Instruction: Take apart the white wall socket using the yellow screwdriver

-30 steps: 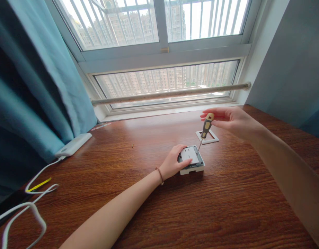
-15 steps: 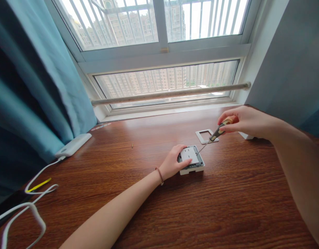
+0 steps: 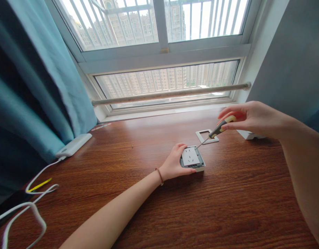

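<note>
A white wall socket [image 3: 191, 156] in a grey and white housing lies face up on the wooden table, its slots showing. My left hand [image 3: 175, 162] grips it from the left, the thumb along the near side and the fingers at the far side. In my right hand [image 3: 249, 117] is a screwdriver [image 3: 218, 128] with a dark grey and pale yellow handle, held between thumb and fingers. Its shaft slants down left, and the tip is at the socket's far right part; whether it touches is too small to tell. Behind the shaft lies a white square frame [image 3: 213, 140].
A small brass-coloured screw [image 3: 132, 146] lies left of the socket. A white object [image 3: 246, 135] sits partly behind my right hand. At the left are a white power strip [image 3: 74, 145], its white cable [image 3: 42, 169], a yellow strip [image 3: 40, 185] and a blue curtain [image 3: 71, 86].
My left thumb has moved from the socket's face to its near side, uncovering the slots. My right hand has risen slightly, and the screwdriver tip has shifted up and left.
</note>
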### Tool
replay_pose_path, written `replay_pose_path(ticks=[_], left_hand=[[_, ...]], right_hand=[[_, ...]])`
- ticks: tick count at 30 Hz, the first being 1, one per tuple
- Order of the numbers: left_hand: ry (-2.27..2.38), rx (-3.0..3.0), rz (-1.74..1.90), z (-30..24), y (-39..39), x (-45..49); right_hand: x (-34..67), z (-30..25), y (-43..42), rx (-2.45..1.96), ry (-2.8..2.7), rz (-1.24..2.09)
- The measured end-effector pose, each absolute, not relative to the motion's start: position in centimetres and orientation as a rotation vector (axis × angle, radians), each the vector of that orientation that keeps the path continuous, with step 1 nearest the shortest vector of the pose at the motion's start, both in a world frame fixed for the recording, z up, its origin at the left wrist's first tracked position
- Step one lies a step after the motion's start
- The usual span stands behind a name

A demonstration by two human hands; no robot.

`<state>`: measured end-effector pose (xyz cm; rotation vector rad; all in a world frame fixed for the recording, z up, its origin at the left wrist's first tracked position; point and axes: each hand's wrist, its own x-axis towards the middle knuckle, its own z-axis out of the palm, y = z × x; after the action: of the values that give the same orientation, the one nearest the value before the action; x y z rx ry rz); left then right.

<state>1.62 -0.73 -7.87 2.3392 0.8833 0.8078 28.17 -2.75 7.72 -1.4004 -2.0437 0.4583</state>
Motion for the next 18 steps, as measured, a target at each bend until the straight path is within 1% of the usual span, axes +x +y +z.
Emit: replay_pose_path(ticks=[4,8,10,14,16,18], left_hand=[[0.897,2.350,0.817,-7.7,-0.8,1.7],[0.885,2.370,0.844,-7.7,-0.9,1.6],[0.875,2.394,0.867,-7.7,-0.8,1.6],[0.872,2.427,0.905,-7.6,-0.7,1.5],[0.881,2.427,0.918,-7.7,-0.7,1.5],[0.872,2.427,0.916,-7.7,-0.8,1.4]], right_hand=[[28.0,8.1,-3.0,-1.547,-2.089,0.406],[27.6,8.1,-3.0,-1.557,-2.004,0.405],[27.4,7.7,-2.7,-1.538,-1.876,0.551],[26.6,5.9,-1.3,-1.435,-1.579,1.038],[25.9,4.3,-0.4,-1.401,-1.588,1.204],[25.2,2.5,0.6,-1.456,-1.720,1.331]])
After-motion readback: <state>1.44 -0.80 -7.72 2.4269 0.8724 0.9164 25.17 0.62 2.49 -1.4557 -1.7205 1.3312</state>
